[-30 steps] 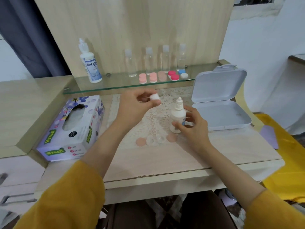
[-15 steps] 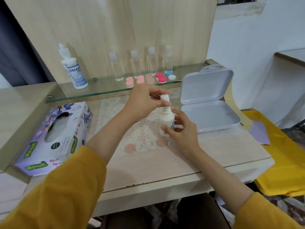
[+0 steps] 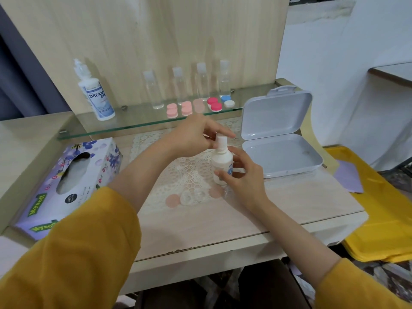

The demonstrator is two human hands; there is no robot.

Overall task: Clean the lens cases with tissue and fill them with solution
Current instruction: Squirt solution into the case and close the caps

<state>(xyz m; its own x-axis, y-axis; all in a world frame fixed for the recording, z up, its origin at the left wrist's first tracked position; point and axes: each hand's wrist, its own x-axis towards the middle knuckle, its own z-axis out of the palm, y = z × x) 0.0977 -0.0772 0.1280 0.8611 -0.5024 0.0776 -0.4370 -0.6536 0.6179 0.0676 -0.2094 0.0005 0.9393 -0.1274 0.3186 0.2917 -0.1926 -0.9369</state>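
- Two hands are on the bottle point(image 3: 221, 162). The right hand point(image 3: 244, 179) curls round its body and holds it upright on the counter point(image 3: 289, 204). The left hand point(image 3: 194, 137) pinches the cap point(image 3: 221, 142) from 10 o'clock.
- The open case point(image 3: 191, 196) lies on the doily point(image 3: 178, 170), just at 7 o'clock from the bottle. Its two clear wells sit side by side, with one pink lid point(image 3: 172, 200) at 9 o'clock and another point(image 3: 215, 191) at 3 o'clock, just beside the heel of the right hand.
- The step looks like capping or uncapping; I cannot tell which, nor whether the wells hold solution.
- Risk: the heel of the right hand is close to the nearer lid and wells. A dropped wrist could knock the case and spill anything in it.
- Risk: squeezing the soft bottle while the cap is loose could squirt solution onto the doily.
- Risk: the cap is small and held only by fingertips. If it slips, it could roll toward the 6 o'clock edge.
- The tissue box point(image 3: 66, 181) sits well apart at 9 o'clock, so wiping up a spill means a long reach.
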